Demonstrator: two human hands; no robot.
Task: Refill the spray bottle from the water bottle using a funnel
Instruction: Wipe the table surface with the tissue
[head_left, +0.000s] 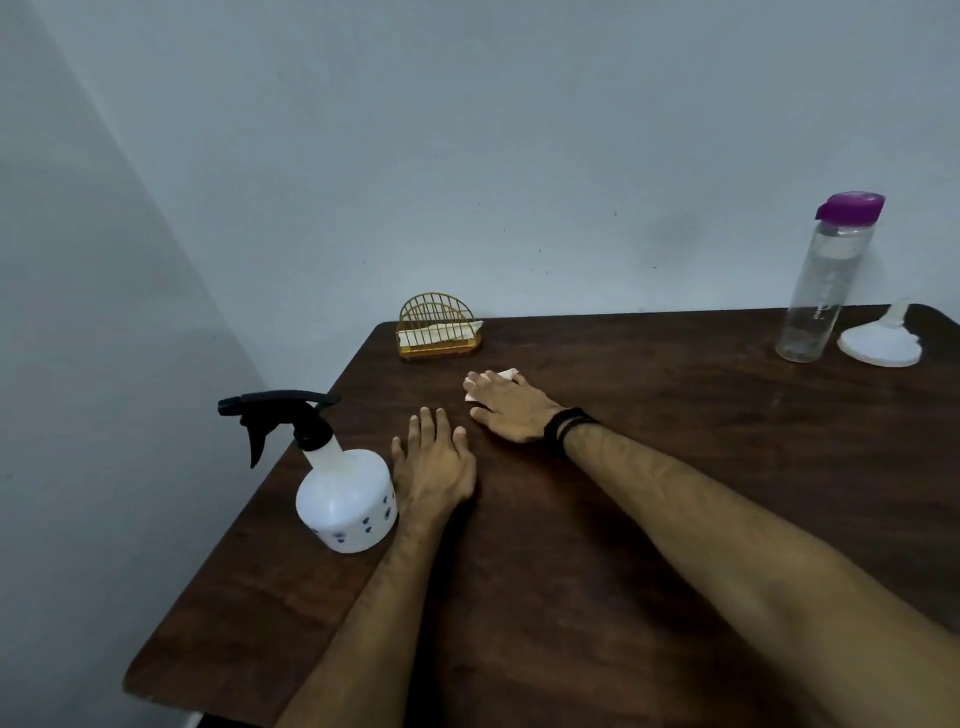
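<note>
A white spray bottle (345, 493) with a black trigger head stands near the table's left edge. My left hand (434, 460) lies flat on the wood just right of it, fingers straight. My right hand (506, 405) presses a small white tissue (506, 373) flat against the table, a black band on its wrist. Far right at the back stands a clear water bottle (821, 291) with a purple cap, closed. A white funnel (880, 343) lies mouth-down beside it, spout pointing up.
A gold wire napkin holder (439, 327) with tissues sits at the back edge of the dark wooden table (649, 493). The wall rises directly behind. The table's left edge runs close to the spray bottle.
</note>
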